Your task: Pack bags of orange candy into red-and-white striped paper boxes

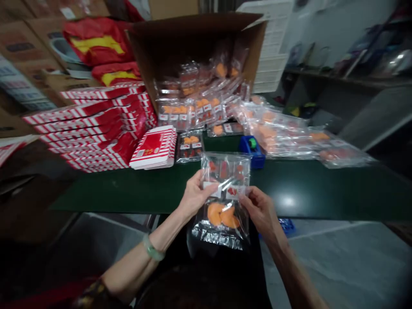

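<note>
A clear plastic packet (225,219) with orange curved pieces and small red items inside hangs over the table's front edge, held between both hands. My left hand (195,195) pinches its left side, the thumb lying over a white label. On the opposite side, my right hand (260,210) grips the edge beside a label with a red picture. Just beyond the packet, a blue tape dispenser (257,158) with a green core stands on the table. A similar packet (189,146) lies behind my left hand, near a stack of red-and-white striped flat cartons (154,146).
An open cardboard box (193,28) on its side spills several clear packets (206,107) onto the green table (128,189). More packets (277,133) pile up at right. Striped cartons (96,128) are stacked at left, before red bags (96,40).
</note>
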Tool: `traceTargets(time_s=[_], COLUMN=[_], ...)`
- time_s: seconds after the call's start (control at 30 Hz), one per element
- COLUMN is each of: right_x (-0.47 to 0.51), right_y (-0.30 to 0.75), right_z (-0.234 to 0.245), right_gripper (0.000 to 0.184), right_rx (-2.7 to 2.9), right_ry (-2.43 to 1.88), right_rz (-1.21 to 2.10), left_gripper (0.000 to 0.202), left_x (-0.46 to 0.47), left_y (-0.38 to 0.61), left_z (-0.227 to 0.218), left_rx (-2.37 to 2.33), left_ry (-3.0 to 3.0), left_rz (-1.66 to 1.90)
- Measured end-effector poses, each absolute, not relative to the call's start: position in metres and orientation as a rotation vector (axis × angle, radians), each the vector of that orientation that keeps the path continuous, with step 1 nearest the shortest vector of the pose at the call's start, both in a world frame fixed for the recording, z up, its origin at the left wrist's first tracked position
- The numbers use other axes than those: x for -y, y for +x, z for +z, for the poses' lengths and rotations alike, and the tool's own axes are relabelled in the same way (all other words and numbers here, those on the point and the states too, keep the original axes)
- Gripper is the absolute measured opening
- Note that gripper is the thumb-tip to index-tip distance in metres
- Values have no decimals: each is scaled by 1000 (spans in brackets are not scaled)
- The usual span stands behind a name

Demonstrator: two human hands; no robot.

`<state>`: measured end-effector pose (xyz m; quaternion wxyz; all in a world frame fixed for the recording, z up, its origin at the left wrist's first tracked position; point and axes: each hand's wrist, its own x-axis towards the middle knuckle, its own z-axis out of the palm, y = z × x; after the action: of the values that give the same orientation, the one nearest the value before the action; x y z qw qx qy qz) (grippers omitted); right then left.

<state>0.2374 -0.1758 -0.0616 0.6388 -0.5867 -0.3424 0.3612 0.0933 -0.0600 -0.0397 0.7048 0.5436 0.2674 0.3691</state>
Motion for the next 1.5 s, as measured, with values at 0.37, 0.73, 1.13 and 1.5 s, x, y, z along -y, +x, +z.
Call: traceTargets(time_s=[0.37,0.73,1.13,1.5], right_x=[109,86,80,82], right_y=[182,154,100,85], right_z=[-49,-64,-72,-67], right_gripper=[34,28,19,25], right_rx=[986,1140,682,674], right_ry=[-1258,-1427,-1171,-1258], right_rz=[1060,1202,1361,1210], left_gripper=[51,43,55,53], left_x=[52,53,61,72], left_y=[-4,-47,-45,-41], left_z=[-48,-67,-66,-67], left_rx=[-706,-935,-860,-957], left_ry=[944,577,731,843], left_rz=[1016,1369,1464,1557])
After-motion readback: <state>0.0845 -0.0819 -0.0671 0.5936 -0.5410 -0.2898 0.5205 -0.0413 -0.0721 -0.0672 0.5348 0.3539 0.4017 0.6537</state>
